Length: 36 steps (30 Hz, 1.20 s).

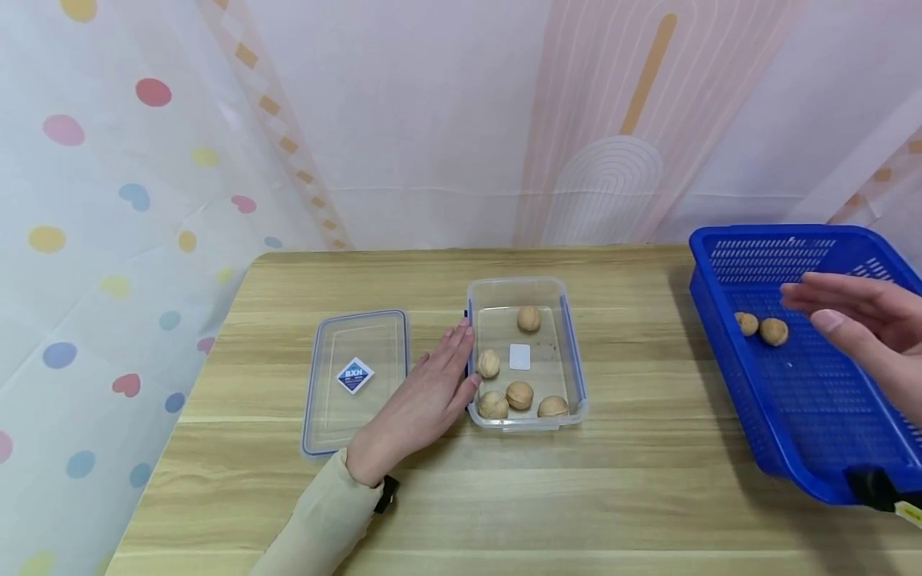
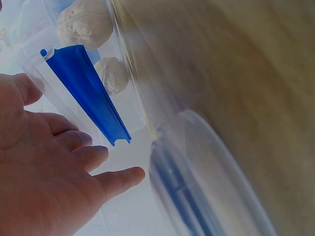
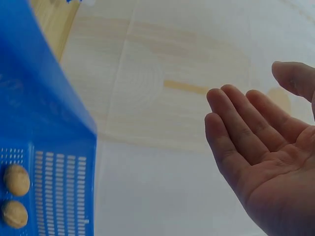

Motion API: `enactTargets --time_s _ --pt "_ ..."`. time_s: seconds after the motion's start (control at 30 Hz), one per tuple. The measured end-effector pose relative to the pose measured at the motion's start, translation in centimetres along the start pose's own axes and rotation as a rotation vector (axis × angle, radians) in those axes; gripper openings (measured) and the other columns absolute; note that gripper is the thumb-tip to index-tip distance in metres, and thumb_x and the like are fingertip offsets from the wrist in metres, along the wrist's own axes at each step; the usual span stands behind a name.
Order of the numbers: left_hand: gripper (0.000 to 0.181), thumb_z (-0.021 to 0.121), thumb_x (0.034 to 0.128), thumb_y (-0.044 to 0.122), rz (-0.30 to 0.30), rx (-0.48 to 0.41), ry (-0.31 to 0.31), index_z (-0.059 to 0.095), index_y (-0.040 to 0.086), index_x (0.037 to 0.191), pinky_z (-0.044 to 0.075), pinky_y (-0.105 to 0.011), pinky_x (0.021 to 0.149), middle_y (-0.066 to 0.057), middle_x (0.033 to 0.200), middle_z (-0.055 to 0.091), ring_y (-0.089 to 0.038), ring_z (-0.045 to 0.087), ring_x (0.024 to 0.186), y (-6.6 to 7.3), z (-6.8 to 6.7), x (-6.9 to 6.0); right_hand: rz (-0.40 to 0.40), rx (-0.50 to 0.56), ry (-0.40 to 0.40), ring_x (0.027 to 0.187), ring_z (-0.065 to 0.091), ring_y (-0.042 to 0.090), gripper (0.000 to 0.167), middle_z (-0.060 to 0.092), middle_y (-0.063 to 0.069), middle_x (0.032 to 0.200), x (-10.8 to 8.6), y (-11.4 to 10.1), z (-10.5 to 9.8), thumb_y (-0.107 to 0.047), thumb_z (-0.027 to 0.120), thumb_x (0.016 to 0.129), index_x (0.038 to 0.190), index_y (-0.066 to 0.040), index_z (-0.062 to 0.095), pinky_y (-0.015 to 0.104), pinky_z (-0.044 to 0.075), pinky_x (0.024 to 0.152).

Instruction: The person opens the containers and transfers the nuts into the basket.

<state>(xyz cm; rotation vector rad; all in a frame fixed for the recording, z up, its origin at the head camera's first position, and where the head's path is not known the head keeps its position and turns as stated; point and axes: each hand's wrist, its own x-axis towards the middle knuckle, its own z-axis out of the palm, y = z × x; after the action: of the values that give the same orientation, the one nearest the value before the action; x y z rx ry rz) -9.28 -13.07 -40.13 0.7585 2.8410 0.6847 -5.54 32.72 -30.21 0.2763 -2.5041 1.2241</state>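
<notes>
In the head view my left hand lies with extended fingers against the left side of a clear container. Several walnuts sit inside the container around a white square. The left wrist view has my left hand beside a blue side clip, with walnuts behind the clear wall. Above the blue basket, my right hand is held with fingers extended and nothing in it. Two walnuts lie at the basket's left side. Empty and relaxed, the right hand also shows in the right wrist view.
A clear lid with a blue seal and a diamond label lies left of the container on the wooden table. A black item with a yellow tag is at the basket's near rim. A patterned curtain hangs behind the table.
</notes>
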Motion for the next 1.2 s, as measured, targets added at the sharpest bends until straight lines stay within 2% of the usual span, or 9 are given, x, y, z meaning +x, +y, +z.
enactTargets --time_s 0.27,0.53,0.73,0.83,0.97,1.13,1.2 --pt "0.065 0.038 0.1134 0.036 -0.003 0.000 -0.005 0.015 0.003 0.164 0.025 -0.062 0.121 -0.008 0.172 0.007 -0.029 0.013 0.157 0.0 0.1 0.0 -0.010 0.012 -0.020 0.122 0.056 -0.009 0.045 0.061 -0.024 0.132 -0.8 -1.5 0.8 0.006 0.052 0.105 0.148 -0.006 0.055 0.005 0.039 0.098" --pt "0.065 0.040 0.1132 0.034 0.008 -0.009 0.010 0.016 0.001 0.164 0.026 -0.063 0.120 -0.010 0.172 0.009 -0.031 0.014 0.158 0.0 0.1 0.0 -0.043 0.038 -0.002 0.120 0.059 -0.004 0.044 0.065 -0.018 0.131 -0.9 -3.1 2.1 0.009 0.055 0.102 0.144 -0.002 0.058 0.005 0.043 0.095" --pt "0.066 0.038 0.1135 0.036 0.003 -0.009 0.003 0.014 0.003 0.165 0.025 -0.063 0.121 -0.008 0.172 0.008 -0.030 0.013 0.158 0.0 0.1 0.0 -0.007 -0.011 0.012 0.120 0.058 -0.005 0.042 0.064 -0.015 0.134 -1.3 -4.6 3.3 0.002 0.060 0.103 0.143 -0.009 0.062 0.003 0.043 0.092" --pt "0.065 0.037 0.1135 0.037 -0.003 -0.007 -0.006 0.013 0.005 0.165 0.025 -0.062 0.121 -0.007 0.172 0.007 -0.029 0.012 0.158 0.0 0.0 0.0 0.002 0.004 0.023 0.120 0.059 -0.004 0.041 0.067 -0.009 0.135 -1.3 -5.3 3.8 0.002 0.063 0.101 0.141 -0.011 0.065 0.003 0.044 0.091" --pt "0.065 0.037 0.1135 0.038 -0.005 -0.005 -0.013 0.013 0.005 0.165 0.024 -0.062 0.122 -0.007 0.172 0.007 -0.028 0.011 0.158 0.1 0.0 0.0 -0.067 0.043 0.039 0.119 0.064 0.000 0.040 0.071 -0.005 0.132 -0.9 -6.0 4.8 0.008 0.065 0.097 0.135 -0.005 0.069 0.006 0.047 0.089" --pt "0.065 0.036 0.1136 0.038 -0.013 -0.008 -0.013 0.013 0.005 0.165 0.024 -0.061 0.122 -0.007 0.172 0.007 -0.028 0.011 0.158 0.1 -0.1 -0.1 -0.206 0.045 0.019 0.120 0.064 0.003 0.040 0.071 -0.005 0.130 -0.3 -6.1 6.3 0.013 0.067 0.093 0.131 -0.001 0.070 0.009 0.047 0.096" --pt "0.065 0.036 0.1137 0.038 -0.015 -0.008 -0.015 0.013 0.005 0.165 0.024 -0.061 0.122 -0.007 0.172 0.007 -0.028 0.011 0.158 0.1 -0.1 -0.1 -0.230 0.033 0.007 0.121 0.063 0.002 0.040 0.071 -0.007 0.130 -0.1 -6.1 6.9 0.011 0.068 0.093 0.130 -0.002 0.071 0.011 0.046 0.099"
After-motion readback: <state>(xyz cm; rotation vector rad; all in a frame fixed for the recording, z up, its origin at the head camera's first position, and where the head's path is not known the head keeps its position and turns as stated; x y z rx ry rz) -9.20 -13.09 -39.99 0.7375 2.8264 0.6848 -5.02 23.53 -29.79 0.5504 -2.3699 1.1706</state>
